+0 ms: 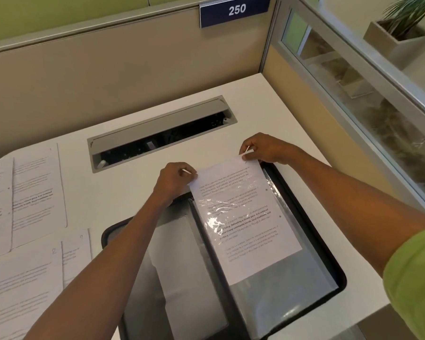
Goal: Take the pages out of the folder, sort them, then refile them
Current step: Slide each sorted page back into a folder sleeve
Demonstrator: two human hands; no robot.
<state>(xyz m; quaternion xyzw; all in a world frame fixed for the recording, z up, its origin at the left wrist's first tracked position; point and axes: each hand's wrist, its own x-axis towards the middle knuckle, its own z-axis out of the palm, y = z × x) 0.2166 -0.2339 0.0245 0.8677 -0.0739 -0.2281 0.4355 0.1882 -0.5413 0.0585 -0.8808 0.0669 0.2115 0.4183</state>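
I am holding a page (241,217) by its two far corners, partway in or out of a clear sleeve (280,288) in the open folder (336,271); which way it is travelling I cannot tell from this view. The page is sitting on the folder's right half, its far edge sticking out past the folder's far rim and its near part lying under glossy plastic. My left hand (176,181) is pinching the far left corner and my right hand (263,149) is pinching the far right corner, thumb against fingers on each.

To do this well, I am judging that both hands should be pulling evenly and straight along the sleeve's length, so the page is not skewing and jamming against the sleeve's sides. The plastic is looking wrinkled over the middle of the page, so I am expecting it to cling; a slow, level draw should be keeping the paper from creasing. The sleeve has nothing pinning it, so it may be lifting with the page.

The folder is lying on the table (275,114), near the near right edge. More pages (30,192) are lying spread on the left of the table, well apart from the folder, some overlapping.
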